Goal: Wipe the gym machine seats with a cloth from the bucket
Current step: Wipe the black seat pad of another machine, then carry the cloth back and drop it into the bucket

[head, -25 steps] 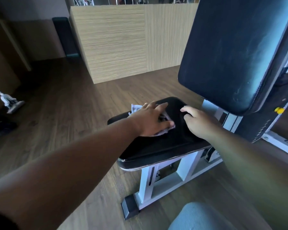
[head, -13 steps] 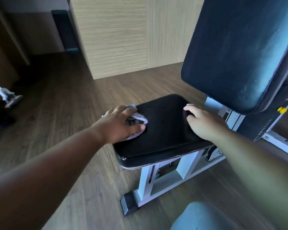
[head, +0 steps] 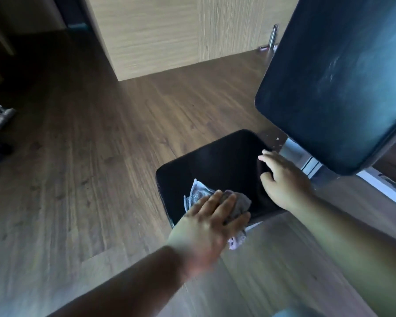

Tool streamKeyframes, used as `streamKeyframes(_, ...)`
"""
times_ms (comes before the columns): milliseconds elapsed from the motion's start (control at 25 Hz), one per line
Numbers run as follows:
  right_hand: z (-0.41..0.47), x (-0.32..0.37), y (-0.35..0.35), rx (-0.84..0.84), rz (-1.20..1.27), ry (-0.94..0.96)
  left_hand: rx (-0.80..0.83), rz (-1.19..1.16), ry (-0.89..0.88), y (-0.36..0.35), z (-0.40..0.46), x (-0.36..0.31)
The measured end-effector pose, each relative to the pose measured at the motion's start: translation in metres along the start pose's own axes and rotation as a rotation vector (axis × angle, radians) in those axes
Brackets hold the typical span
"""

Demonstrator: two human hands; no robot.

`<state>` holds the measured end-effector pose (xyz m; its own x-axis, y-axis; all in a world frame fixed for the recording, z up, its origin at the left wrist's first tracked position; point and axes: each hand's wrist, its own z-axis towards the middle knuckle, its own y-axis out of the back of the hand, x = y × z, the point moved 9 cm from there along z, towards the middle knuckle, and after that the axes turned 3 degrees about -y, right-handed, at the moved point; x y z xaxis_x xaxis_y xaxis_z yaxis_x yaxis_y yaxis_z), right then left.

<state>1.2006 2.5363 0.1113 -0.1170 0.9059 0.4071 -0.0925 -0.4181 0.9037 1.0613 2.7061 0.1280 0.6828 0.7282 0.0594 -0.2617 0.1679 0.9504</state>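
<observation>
On seat (head: 217, 161), left hand (head: 212, 221) presses cloth (head: 239, 205)

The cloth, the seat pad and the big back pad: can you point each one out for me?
cloth (head: 239, 203), head view, grey bunched part beside the fingers.
seat pad (head: 220, 161), head view, bare black top.
back pad (head: 343, 83), head view, middle of its dark face.

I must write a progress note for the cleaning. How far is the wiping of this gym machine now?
Done: a cloth is already out and in use; the bucket is not in view. In hand: the left hand presses the cloth on the near edge of the seat, while the right hand rests on its right side. Left: the back pad shows pale smears, so it probably needs wiping, as may other seats.
</observation>
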Motion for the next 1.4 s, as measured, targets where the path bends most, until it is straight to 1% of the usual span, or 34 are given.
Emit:
streamKeyframes(120,-0.002,0.003,-0.004,0.196,-0.048,0.011,0.051,-0.020,-0.100,0.005,-0.012,0.004)
streamKeyframes(200,-0.014,0.002,0.003,0.311,-0.075,-0.014,0.126,-0.036,-0.089,0.013,-0.026,0.013)
streamKeyframes(280,-0.036,-0.002,0.022,0.387,-0.056,-0.077,0.168,-0.089,-0.014,0.029,-0.034,0.022)
streamKeyframes(360,-0.067,-0.003,0.047,0.455,-0.014,-0.143,0.266,-0.155,0.116,0.043,-0.042,0.028)
streamKeyframes(400,-0.084,-0.001,0.062,0.490,0.000,-0.172,0.331,-0.207,0.215,0.053,-0.045,0.030)
streamKeyframes(480,-0.113,0.005,0.100,0.561,0.024,-0.226,0.428,-0.373,0.487,0.078,-0.049,0.040)
streamKeyframes(520,-0.127,0.010,0.119,0.609,0.046,-0.246,0.462,-0.508,0.630,0.092,-0.050,0.039)
streamKeyframes(560,-0.138,0.017,0.139,0.645,0.072,-0.249,0.472,-0.648,0.732,0.109,-0.046,0.034)
streamKeyframes(600,-0.147,0.026,0.160,0.663,0.102,-0.243,0.441,-0.764,0.785,0.130,-0.036,0.026)
streamKeyframes(640,-0.154,0.034,0.181,0.666,0.133,-0.240,0.403,-0.831,0.800,0.151,-0.021,0.018)
streamKeyframes(760,-0.172,0.057,0.243,0.614,0.228,-0.268,0.322,-0.913,0.702,0.216,0.032,-0.018)
streamKeyframes(880,-0.196,0.073,0.291,0.536,0.303,-0.323,0.349,-0.993,0.543,0.258,0.072,-0.062)
streamKeyframes(1000,-0.227,0.083,0.331,0.387,0.370,-0.404,0.378,-1.020,0.378,0.296,0.097,-0.103)
streamKeyframes(1080,-0.260,0.090,0.361,0.251,0.453,-0.509,0.361,-1.015,0.264,0.324,0.106,-0.128)
streamKeyframes(1160,-0.299,0.102,0.385,0.125,0.575,-0.610,0.372,-1.092,0.168,0.345,0.104,-0.156)
streamKeyframes(1280,-0.378,0.130,0.418,-0.102,0.809,-0.755,0.485,-1.202,-0.042,0.378,0.081,-0.218)
streamKeyframes(1400,-0.457,0.159,0.444,-0.251,0.902,-0.844,0.605,-1.251,-0.258,0.416,0.047,-0.288)
